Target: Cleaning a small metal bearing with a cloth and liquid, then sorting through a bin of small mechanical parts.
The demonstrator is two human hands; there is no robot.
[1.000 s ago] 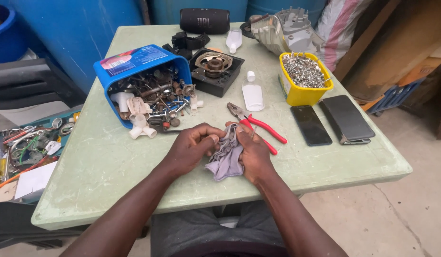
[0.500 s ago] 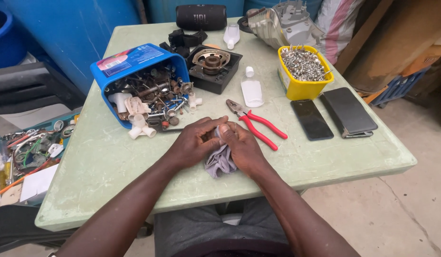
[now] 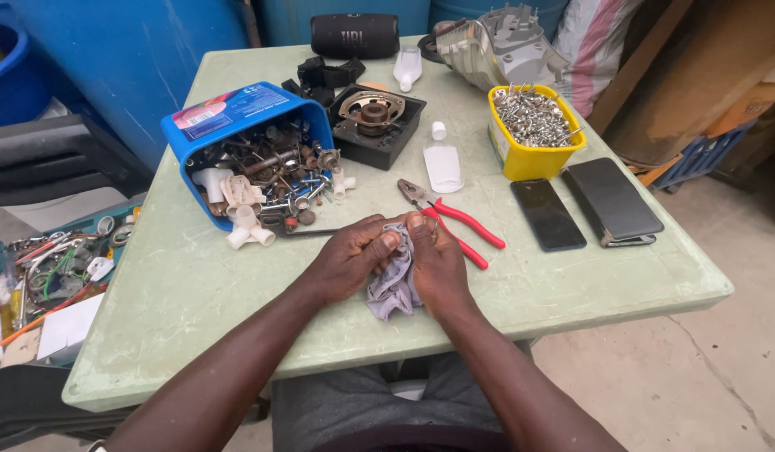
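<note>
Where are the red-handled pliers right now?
In the head view, the red-handled pliers lie on the green table, just right of the right hand, below the small clear bottle.

A tipped blue tub bears a red-white label; two dark phone screens lie right (both unlit).

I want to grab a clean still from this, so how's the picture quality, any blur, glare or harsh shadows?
Head view: daylight is soft and even, with only faint shadows under the hands and the red-handled pliers. The left hand, right hand and grey cloth look sharp. Mild glare shows on the two dark phones; the table edge bows slightly from the wide lens.
</note>
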